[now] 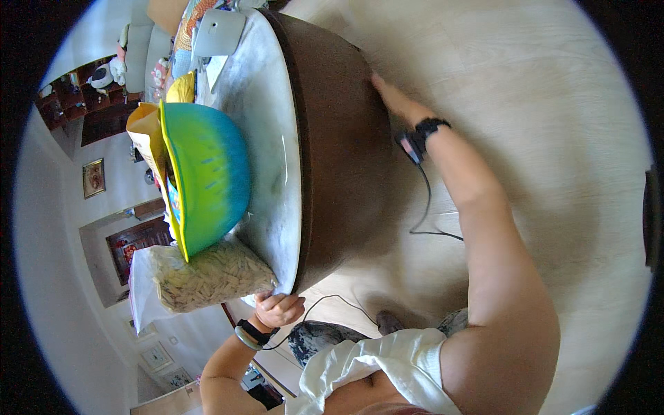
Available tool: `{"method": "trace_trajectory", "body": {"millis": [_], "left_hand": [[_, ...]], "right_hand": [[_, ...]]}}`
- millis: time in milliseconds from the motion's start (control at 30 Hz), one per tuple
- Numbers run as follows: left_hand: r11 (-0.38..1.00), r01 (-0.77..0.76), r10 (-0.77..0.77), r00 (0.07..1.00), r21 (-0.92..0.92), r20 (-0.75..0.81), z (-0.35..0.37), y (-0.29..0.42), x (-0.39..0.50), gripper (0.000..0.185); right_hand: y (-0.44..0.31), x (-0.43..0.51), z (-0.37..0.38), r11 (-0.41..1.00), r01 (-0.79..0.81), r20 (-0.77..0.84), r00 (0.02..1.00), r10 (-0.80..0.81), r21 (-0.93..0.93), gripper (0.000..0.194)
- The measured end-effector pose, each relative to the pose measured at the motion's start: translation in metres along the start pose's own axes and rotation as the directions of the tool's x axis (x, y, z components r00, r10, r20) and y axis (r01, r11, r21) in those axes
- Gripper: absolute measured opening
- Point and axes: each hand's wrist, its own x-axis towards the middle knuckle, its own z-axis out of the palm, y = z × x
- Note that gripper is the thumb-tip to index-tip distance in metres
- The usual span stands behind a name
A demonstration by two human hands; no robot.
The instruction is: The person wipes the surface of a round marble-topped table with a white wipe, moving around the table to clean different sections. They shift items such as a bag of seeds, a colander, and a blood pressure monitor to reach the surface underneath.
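My left hand (280, 309) is curled at the edge of a round marble-look tabletop (270, 119), just beside a zip bag of pale, elongated dry pieces (212, 275). My right hand (385, 92) reaches down to the far side of the dark brown drum-shaped table base (342, 140); its fingers are blurred and partly hidden at the base's edge. On the tabletop stands a green-and-blue plastic basin (212, 171) with packages inside, among them a yellowish paper bag (145, 124). Both wrists wear black straps, with a cable at each.
A grey-white device (220, 32) and a yellow item (181, 88) are on the tabletop beyond the basin. A black cable (428, 207) hangs over the light wood-look floor (560, 155). Shelves with plush toys (109, 72), a sofa and framed pictures are in the background.
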Motion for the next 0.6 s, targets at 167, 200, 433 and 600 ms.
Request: {"method": "trace_trajectory", "body": {"millis": [167,200,433,600], "left_hand": [[1.0,-0.017,0.017,1.0,-0.019,-0.023,0.002,-0.002,-0.006,0.024],[0.998,-0.037,0.036,0.999,-0.052,-0.021,0.004,-0.002,-0.008,0.023],[1.0,-0.013,0.013,0.999,-0.019,-0.032,0.012,0.0,-0.022,0.023],[1.0,-0.023,0.023,0.999,-0.005,0.045,0.01,0.001,-0.022,0.023]], "right_hand": [[0.042,-0.047,0.047,0.681,-0.065,-0.028,0.992,0.126,0.729,0.064],[0.047,-0.05,0.049,0.493,-0.144,0.09,0.987,0.131,0.858,0.065],[0.109,-0.025,0.019,0.5,0.233,0.067,0.942,-0.328,-0.834,0.044],[0.151,-0.052,0.063,-0.108,0.51,0.518,0.853,-0.067,-0.854,0.043]]}}
